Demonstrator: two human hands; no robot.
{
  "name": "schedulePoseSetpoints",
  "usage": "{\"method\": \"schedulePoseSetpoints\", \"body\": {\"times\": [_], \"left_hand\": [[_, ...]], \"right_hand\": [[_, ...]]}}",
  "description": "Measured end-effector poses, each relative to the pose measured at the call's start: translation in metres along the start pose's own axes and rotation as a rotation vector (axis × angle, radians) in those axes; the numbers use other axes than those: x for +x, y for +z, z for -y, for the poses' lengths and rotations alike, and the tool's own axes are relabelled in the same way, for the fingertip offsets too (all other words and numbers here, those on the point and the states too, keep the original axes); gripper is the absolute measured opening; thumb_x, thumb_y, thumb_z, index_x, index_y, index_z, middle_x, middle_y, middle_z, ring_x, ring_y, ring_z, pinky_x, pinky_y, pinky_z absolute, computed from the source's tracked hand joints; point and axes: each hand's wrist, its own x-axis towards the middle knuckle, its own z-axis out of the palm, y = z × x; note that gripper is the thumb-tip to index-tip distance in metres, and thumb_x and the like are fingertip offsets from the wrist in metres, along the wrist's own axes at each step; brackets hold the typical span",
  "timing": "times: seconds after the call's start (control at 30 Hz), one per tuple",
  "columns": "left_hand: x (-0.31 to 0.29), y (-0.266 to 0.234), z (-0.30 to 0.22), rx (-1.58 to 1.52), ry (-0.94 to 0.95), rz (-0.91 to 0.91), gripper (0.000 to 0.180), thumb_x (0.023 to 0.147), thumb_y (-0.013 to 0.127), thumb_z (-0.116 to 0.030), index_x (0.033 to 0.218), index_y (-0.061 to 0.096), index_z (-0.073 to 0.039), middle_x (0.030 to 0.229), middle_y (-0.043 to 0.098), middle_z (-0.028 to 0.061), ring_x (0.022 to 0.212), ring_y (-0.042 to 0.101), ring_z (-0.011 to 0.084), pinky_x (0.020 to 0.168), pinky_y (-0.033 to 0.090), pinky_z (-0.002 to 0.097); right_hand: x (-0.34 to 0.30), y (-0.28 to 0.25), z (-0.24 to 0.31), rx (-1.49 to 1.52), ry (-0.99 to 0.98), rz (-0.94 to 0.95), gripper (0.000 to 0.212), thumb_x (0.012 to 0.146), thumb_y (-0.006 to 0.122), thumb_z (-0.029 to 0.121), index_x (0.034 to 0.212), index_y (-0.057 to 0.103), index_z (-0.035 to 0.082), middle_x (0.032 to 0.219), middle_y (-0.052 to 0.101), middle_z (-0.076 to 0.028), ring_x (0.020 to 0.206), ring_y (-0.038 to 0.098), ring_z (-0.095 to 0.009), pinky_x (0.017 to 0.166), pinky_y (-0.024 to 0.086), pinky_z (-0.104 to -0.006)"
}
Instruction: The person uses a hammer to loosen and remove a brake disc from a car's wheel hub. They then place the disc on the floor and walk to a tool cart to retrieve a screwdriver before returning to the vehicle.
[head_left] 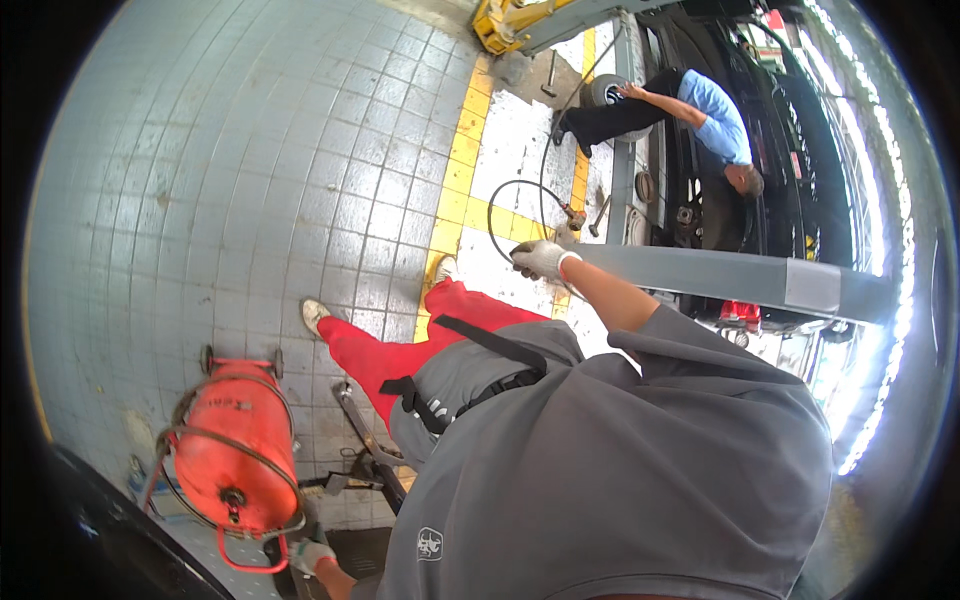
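My right hand (541,260), in a pale knit glove with dark fingertips, is held out ahead of my body with its fingers curled. A thin black hose (491,222) loops into those fingers and shows again past the hand. Beyond it, a small orange-red air tool (573,216) lies on the floor at the hose's end. My left hand (312,556), also gloved, is low at the bottom edge, beside a red wheeled tank (238,450) and over a dark flat surface (358,560). Its fingers are too small and hidden to read.
A grey lift arm (700,275) crosses to my right. Past it, a person in a blue shirt (718,115) bends beside a black car (790,160), a hand on a wheel (607,92). A floor jack (365,430) stands left of my legs. Yellow lines mark the tiled floor (280,180).
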Motion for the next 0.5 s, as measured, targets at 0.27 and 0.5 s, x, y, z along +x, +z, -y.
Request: {"method": "schedulePoseSetpoints", "body": {"times": [0.27, 0.5], "left_hand": [[-0.001, -0.043, -0.265, -0.359, 0.371, 0.045, 0.041, 0.096, 0.072, -0.03, 0.13, 0.074, -0.007, 0.122, 0.075, 0.0181, 0.117, 0.069, 0.0366, 0.101, 0.051, 0.0472], [-0.004, -0.254, -0.512, -0.574, 0.577, -0.035, 0.04, 0.088, 0.077, -0.029, 0.114, 0.071, 0.001, 0.094, 0.077, 0.0211, 0.086, 0.074, 0.0342, 0.081, 0.058, 0.0479]], "right_hand": [[0.037, 0.001, -0.22, 0.343, 0.061, -0.034, 0.048, 0.1, 0.066, 0.031, 0.138, 0.073, 0.002, 0.097, 0.078, -0.008, 0.075, 0.07, -0.017, 0.061, 0.058, -0.0345], [0.053, -0.064, -0.467, 0.651, 0.135, -0.273, 0.042, 0.103, 0.066, 0.033, 0.131, 0.075, 0.003, 0.1, 0.078, -0.007, 0.079, 0.07, -0.017, 0.068, 0.059, -0.037]]}}
